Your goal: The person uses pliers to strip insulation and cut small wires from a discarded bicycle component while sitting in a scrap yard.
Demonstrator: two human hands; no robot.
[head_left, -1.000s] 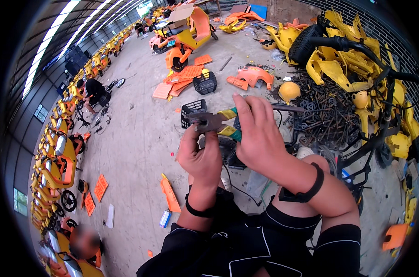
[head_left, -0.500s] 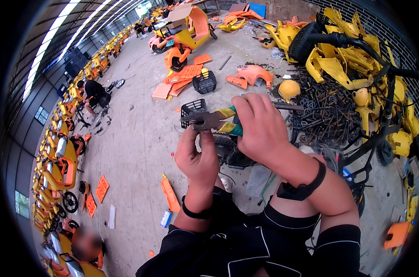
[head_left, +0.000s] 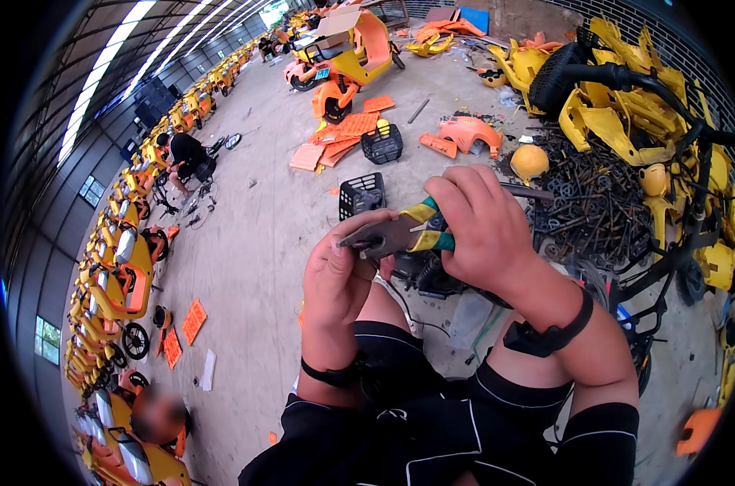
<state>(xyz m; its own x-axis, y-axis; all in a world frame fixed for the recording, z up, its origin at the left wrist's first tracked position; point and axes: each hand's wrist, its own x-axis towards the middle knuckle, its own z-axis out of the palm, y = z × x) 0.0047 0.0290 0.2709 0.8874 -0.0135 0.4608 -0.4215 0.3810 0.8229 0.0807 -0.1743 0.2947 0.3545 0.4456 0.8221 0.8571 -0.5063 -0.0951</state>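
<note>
My right hand (head_left: 485, 227) is closed round the yellow-and-green handles of a pair of pliers (head_left: 396, 235), whose dark jaws point left. My left hand (head_left: 335, 275) is up against those jaws, its fingers curled behind them and its thumb near the tip. Whatever the left fingers grip is hidden by the jaws. A dark bar (head_left: 529, 192) shows just beyond my right hand; I cannot tell whether it is held. Below the pliers, dark mechanical parts (head_left: 428, 275) are partly covered by my hands.
Black baskets (head_left: 381, 144) and orange panels (head_left: 358, 125) lie ahead. To the right are a heap of dark metal parts (head_left: 578, 194), yellow body panels (head_left: 602, 121) and a black frame (head_left: 667, 259). Yellow scooters (head_left: 124, 275) line the left, where a person (head_left: 188, 154) crouches.
The view has shifted, so the scene sits further right. My left hand has turned, its fingers now stretched behind the plier jaws instead of pinching below them. My right hand still holds the pliers.
</note>
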